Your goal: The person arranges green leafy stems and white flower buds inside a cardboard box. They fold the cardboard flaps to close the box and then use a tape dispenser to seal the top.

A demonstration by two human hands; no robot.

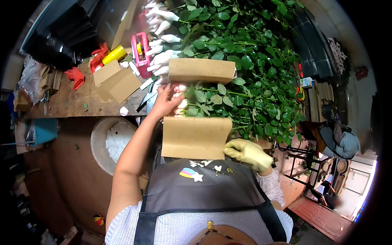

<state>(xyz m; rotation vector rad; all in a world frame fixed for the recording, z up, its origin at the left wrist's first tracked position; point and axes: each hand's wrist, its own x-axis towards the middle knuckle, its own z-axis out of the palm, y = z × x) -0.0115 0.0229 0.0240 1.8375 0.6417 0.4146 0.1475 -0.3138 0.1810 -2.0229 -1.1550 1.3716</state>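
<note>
My bare left hand (167, 100) is at the flower end of a bundle of pale pink roses (182, 104), its thumb and fingers around some heads. My right hand (247, 153), in a pale yellow rubber glove, grips the lower right corner of a tan cardboard sheet (197, 137). That sheet stands in front of my apron, on the near side of the roses. On their far side lies a folded piece of corrugated cardboard (201, 69). Leafy green stems (245, 95) stretch to the right from the heads.
Beyond are more roses with white mesh sleeves (165, 58) on their heads. A pink tape dispenser (142, 56), cardboard pieces (118, 85) and a yellow roll (114, 55) lie on the wooden table (76, 105). A bin (99, 150) with white scraps stands below; a person (329, 196) is far right.
</note>
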